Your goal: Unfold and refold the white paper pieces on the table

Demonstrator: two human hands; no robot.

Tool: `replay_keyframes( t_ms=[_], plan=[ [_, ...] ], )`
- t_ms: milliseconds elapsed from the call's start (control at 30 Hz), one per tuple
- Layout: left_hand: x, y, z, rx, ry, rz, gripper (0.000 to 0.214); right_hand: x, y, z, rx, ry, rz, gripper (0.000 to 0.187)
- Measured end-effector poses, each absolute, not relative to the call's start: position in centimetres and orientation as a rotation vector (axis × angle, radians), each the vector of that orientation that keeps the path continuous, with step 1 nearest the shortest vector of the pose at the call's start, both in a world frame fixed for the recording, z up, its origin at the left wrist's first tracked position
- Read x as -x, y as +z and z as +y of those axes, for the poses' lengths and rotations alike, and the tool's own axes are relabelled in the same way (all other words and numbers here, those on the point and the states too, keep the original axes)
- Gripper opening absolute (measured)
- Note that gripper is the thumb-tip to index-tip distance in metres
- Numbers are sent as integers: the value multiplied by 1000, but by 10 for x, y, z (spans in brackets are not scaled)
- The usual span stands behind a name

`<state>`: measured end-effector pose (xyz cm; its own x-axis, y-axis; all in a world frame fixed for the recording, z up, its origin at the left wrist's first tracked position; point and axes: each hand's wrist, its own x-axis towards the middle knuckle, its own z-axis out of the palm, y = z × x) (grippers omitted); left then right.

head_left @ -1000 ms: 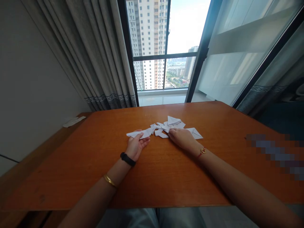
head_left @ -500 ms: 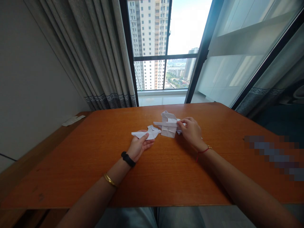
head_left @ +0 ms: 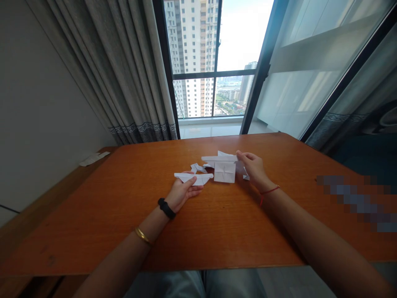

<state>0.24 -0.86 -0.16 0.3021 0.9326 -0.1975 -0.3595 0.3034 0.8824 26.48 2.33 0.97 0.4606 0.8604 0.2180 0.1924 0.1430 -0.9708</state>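
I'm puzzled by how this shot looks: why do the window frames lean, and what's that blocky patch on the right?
Head view: wide lens, so the window frame and curtain splay outward; daylight from the window whitens the sky; the wooden table shows soft sheen; a pixelated patch hides something there; the folded paper in the right hand stays sharp.

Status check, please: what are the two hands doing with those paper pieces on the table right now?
Left hand holds a flat folded paper strip at the table. Right hand pinches a folded paper piece, lifted. Small paper scraps between them; nothing blocking.
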Motion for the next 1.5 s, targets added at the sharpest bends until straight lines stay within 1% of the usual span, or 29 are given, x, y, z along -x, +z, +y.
replay_keyframes(
  t_ms=[100,167,267,400,467,533,600,633,767,1000,1067,1133,1200,1233,1300,1333,1367,1433,1500],
  plan=[
    [-3,2,-12,-878,964,804,47,-258,9,23,1205,564,-950,44],
    [-4,5,-14,-907,934,771,46,-254,8,22,1155,582,-943,44],
    [-4,6,-14,-914,947,767,46,-251,7,21,1192,602,-975,45],
    [-3,5,-12,-904,1003,792,48,-254,11,21,1304,455,-1033,43],
    [-4,6,-13,-907,1013,794,51,-253,16,18,1248,566,-943,41],
    [-5,6,-15,-914,1000,792,56,-248,22,12,1156,815,-885,41],
    [-6,7,-17,-950,965,786,59,-239,24,4,1130,1024,-940,40],
    [-7,7,-19,-982,945,783,60,-233,24,-1,1153,1071,-1007,39],
    [-8,7,-21,-1107,954,783,63,-210,14,-14,1324,944,-1292,38],
    [-7,13,-23,-1167,1010,771,61,-201,7,-21,1393,804,-1419,32],
    [-8,13,-24,-1180,1020,773,58,-203,11,-22,1330,887,-1459,30],
    [-8,12,-25,-1210,1034,771,55,-205,15,-24,1229,1056,-1555,33],
    [-6,13,-22,-1254,1025,744,60,-208,19,-24,1175,1126,-1652,31],
    [-3,14,-20,-1277,1012,723,67,-209,20,-24,1190,1080,-1682,27],
    [5,18,-14,-1341,1034,706,82,-212,20,-23,1262,872,-1710,19],
    [9,20,-11,-1404,1075,732,88,-213,20,-22,1296,765,-1731,17],
    [14,22,-8,-1499,1131,790,89,-214,19,-22,1321,680,-1770,14],
    [21,23,-4,-1769,1129,951,79,-214,16,-22,1347,567,-1895,10],
    [24,21,-3,-2046,928,1075,59,-213,12,-23,1369,511,-2034,8]
  ],
)
